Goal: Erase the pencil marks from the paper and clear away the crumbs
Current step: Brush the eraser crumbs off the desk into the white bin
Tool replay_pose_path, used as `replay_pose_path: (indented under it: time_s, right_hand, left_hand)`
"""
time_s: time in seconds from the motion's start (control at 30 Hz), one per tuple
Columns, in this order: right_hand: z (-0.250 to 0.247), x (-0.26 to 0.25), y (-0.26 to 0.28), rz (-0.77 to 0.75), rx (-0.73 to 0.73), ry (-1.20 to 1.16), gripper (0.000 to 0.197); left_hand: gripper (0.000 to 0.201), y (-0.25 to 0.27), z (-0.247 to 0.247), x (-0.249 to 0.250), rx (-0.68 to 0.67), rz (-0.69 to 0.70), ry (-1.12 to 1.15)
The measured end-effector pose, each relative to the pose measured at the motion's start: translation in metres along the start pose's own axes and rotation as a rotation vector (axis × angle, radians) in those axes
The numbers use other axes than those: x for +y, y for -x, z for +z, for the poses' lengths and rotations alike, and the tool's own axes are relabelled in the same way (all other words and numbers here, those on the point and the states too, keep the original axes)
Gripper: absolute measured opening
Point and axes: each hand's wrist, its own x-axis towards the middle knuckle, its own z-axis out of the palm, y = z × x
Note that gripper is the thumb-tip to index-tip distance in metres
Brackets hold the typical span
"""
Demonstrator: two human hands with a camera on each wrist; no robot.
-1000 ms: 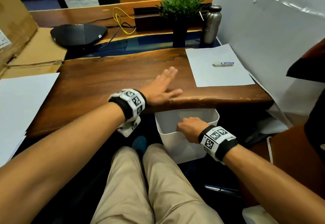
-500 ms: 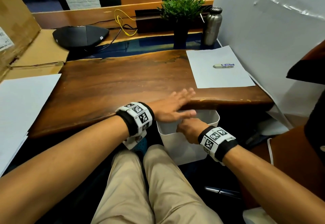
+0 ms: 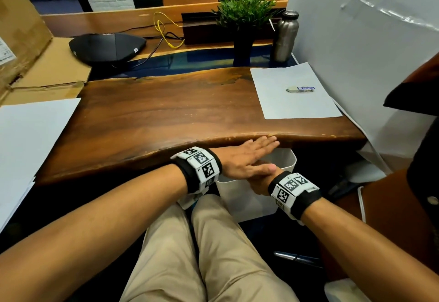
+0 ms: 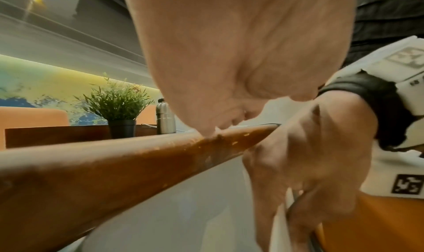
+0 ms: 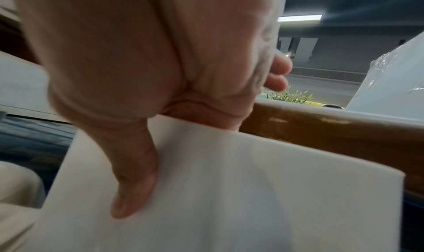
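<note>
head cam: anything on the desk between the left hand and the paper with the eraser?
Nothing: from the left hand at the desk's front edge to the paper, the head view shows only bare wooden desk.

The white paper [image 3: 294, 92] lies flat at the far right of the worktop [image 3: 154, 116]; the eraser [image 3: 300, 89] rests on it.

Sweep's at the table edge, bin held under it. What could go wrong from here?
1. The white plastic bin sits partly under the wooden table edge; crumbs could fall in front of its rim.
2. The right hand grips only the rim, under the flat left hand; a bump may tilt the bin.
</note>
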Motion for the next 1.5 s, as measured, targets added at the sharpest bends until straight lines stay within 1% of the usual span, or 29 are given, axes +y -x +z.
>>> replay_pose_path:
  time_s: [0.03,0.07,0.1,0.13,0.17,0.2,0.23,0.27,0.3,0.33,0.37,0.4,0.43,0.47,0.5,0.53,0.57,0.6,0.63,0.67,0.73,0.77,0.8,0.9,1.0,1.13,1.27,1.37,1.5]
  right_hand:
    - [-0.003,0.001,0.004,-0.016,-0.002,-0.003,0.064]
    - [-0.003,0.002,0.004,-0.052,-0.002,-0.005,0.059]
    - [-0.005,0.002,0.006,-0.072,0.018,-0.01,0.054]
    - [-0.005,0.002,0.006,-0.082,0.05,-0.027,0.05]
    - [-0.005,0.003,0.008,-0.088,0.063,-0.031,0.047]
    - [-0.005,0.004,0.01,-0.091,0.077,-0.034,0.046]
    - [-0.004,0.005,0.012,-0.084,0.075,-0.03,0.046]
    - [-0.003,0.005,0.009,-0.087,0.073,-0.023,0.047]
    - [0.001,0.01,0.01,-0.091,0.059,-0.012,0.049]
    - [0.0,0.005,0.006,-0.068,0.052,0.023,0.051]
    - [0.001,0.002,0.004,-0.04,0.059,0.092,0.054]
    - [0.001,-0.001,0.007,-0.037,0.046,0.178,0.057]
    - [-0.001,-0.005,0.01,-0.038,-0.012,0.241,0.06]
    - [-0.001,-0.005,0.012,-0.077,-0.05,0.263,0.059]
    - [0.0,-0.002,0.013,-0.102,-0.033,0.178,0.054]
    - [0.004,0.002,0.011,-0.116,0.024,0.078,0.05]
    - [0.006,0.006,0.013,-0.123,0.095,0.027,0.047]
    - [0.006,0.009,0.015,-0.098,0.111,0.02,0.045]
    - [0.009,0.014,0.018,-0.07,0.112,0.004,0.043]
    - [0.01,0.009,0.014,-0.058,0.126,0.014,0.041]
    - [0.02,0.007,0.013,-0.085,0.152,0.058,0.037]
    - [0.026,0.006,0.011,-0.089,0.154,0.062,0.036]
    - [0.037,0.007,0.008,-0.083,0.162,0.056,0.036]
    - [0.075,0.013,-0.004,-0.055,0.126,0.025,0.034]
    - [0.12,0.014,-0.024,-0.04,0.027,-0.062,0.034]
    - [0.178,0.014,-0.053,-0.01,-0.081,-0.121,0.038]
    - [0.229,0.016,-0.078,-0.016,-0.122,-0.114,0.037]
    - [0.254,0.017,-0.101,-0.012,-0.129,-0.138,0.035]
    - [0.269,0.018,-0.128,-0.004,-0.14,-0.121,0.035]
  left_hand:
    - [0.074,0.0,-0.004,-0.001,0.049,0.02,-0.022]
    - [0.076,-0.001,-0.009,-0.005,0.114,-0.015,-0.063]
    - [0.078,-0.003,-0.014,-0.01,0.174,-0.109,-0.097]
    - [0.082,-0.007,-0.018,-0.016,0.205,-0.249,-0.117]
    - [0.088,-0.009,-0.022,-0.022,0.206,-0.404,-0.11]
    - [0.094,-0.012,-0.023,-0.026,0.181,-0.528,-0.091]
    - [0.1,-0.013,-0.021,-0.027,0.144,-0.577,-0.091]
    - [0.103,-0.013,-0.015,-0.025,0.114,-0.542,-0.121]
    - [0.101,-0.013,-0.009,-0.02,0.095,-0.448,-0.156]
    - [0.096,-0.01,-0.002,-0.012,0.077,-0.323,-0.167]
    - [0.089,-0.008,0.003,-0.004,0.046,-0.201,-0.151]
    - [0.081,-0.004,0.007,0.003,0.005,-0.107,-0.108]
    - [0.075,-0.001,0.009,0.008,-0.044,-0.043,-0.045]
    - [0.071,0.003,0.01,0.009,-0.079,0.013,0.01]
    - [0.07,0.007,0.009,0.007,-0.071,0.055,0.01]
    - [0.071,0.011,0.009,0.004,-0.021,0.073,-0.045]
    - [0.073,0.015,0.006,-0.002,0.062,0.058,-0.123]
    - [0.074,0.018,0.003,-0.01,0.153,-0.001,-0.187]
    - [0.075,0.021,-0.002,-0.019,0.227,-0.099,-0.215]
    - [0.075,0.026,-0.009,-0.028,0.274,-0.219,-0.214]
    - [0.077,0.035,-0.02,-0.048,0.269,-0.448,-0.201]
    - [0.076,0.039,-0.023,-0.057,0.239,-0.512,-0.213]
    - [0.075,0.042,-0.023,-0.064,0.209,-0.537,-0.226]
    - [0.071,0.047,-0.016,-0.077,0.188,-0.525,-0.233]
    - [0.07,0.046,-0.014,-0.075,0.208,-0.52,-0.243]
    - [0.07,0.045,-0.016,-0.072,0.185,-0.532,-0.249]
    - [0.07,0.047,-0.017,-0.069,0.2,-0.531,-0.244]
    - [0.071,0.047,-0.016,-0.07,0.207,-0.531,-0.249]
    - [0.072,0.048,-0.015,-0.071,0.206,-0.562,-0.231]
